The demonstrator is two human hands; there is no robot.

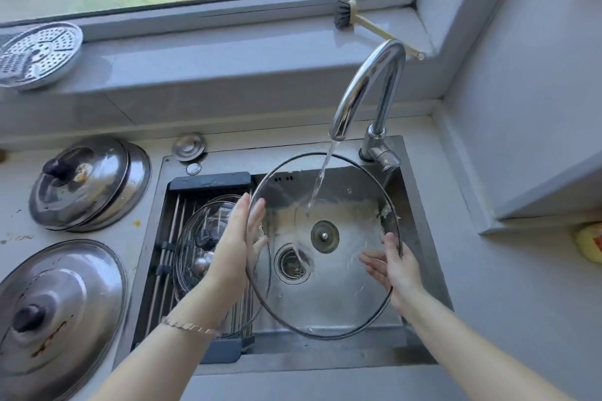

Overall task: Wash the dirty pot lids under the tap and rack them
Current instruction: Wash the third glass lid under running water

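Observation:
I hold a large glass pot lid [329, 290] tilted over the steel sink [426, 238], its metal centre disc [325, 236] facing me. Water from the curved chrome tap [368, 85] falls onto its upper part and runs down. My left hand [239, 238] presses the lid's left rim with straight fingers. My right hand [395, 265] supports the right rim, its fingers spread behind the glass. Another glass lid [202, 238] lies on the dark-framed rack [211, 181] across the sink's left side. Two stained steel lids [88, 182] [55, 303] sit on the counter at left.
The sink drain [291, 262] shows through the held lid. A perforated steamer plate [35, 55] and a dish brush [345, 15] lie on the window sill. A yellow object [589, 242] sits at the right edge, under a wall ledge.

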